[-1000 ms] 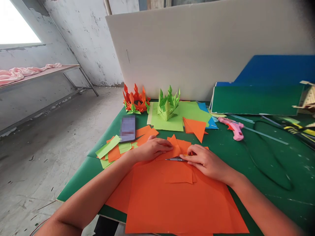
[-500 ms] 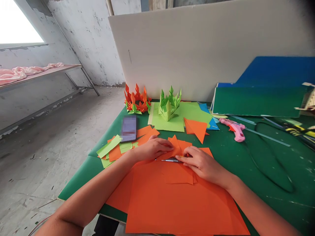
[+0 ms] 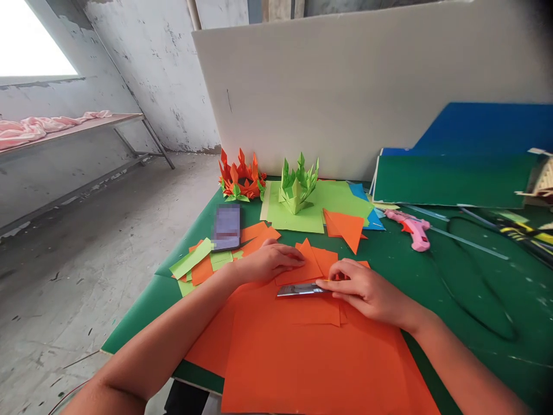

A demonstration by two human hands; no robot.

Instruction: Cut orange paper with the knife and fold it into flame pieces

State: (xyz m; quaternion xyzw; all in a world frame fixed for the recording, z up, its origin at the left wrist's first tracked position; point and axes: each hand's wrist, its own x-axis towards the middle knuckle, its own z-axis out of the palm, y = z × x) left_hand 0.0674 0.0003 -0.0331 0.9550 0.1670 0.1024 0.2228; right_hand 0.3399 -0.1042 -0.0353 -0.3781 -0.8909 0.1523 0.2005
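Observation:
My left hand (image 3: 268,262) lies flat, fingers together, pressing on a folded orange paper piece (image 3: 302,270) that rests on a large orange sheet (image 3: 311,357). My right hand (image 3: 363,288) is closed on a utility knife whose metal blade (image 3: 300,289) lies flat across the orange paper, pointing left, just in front of my left hand's fingertips.
The green table (image 3: 432,276) holds an orange origami crown (image 3: 239,178), a green origami crown (image 3: 297,187) on light-green sheets, an orange triangle (image 3: 345,226), a phone (image 3: 226,226), paper scraps (image 3: 196,262), a pink glue gun (image 3: 410,227), green and blue boards (image 3: 453,178) and a white board (image 3: 367,86) behind.
My right hand has pulled the knife slightly toward me and turned the blade flat, so more of it shows. My left hand has stayed on the folded piece.

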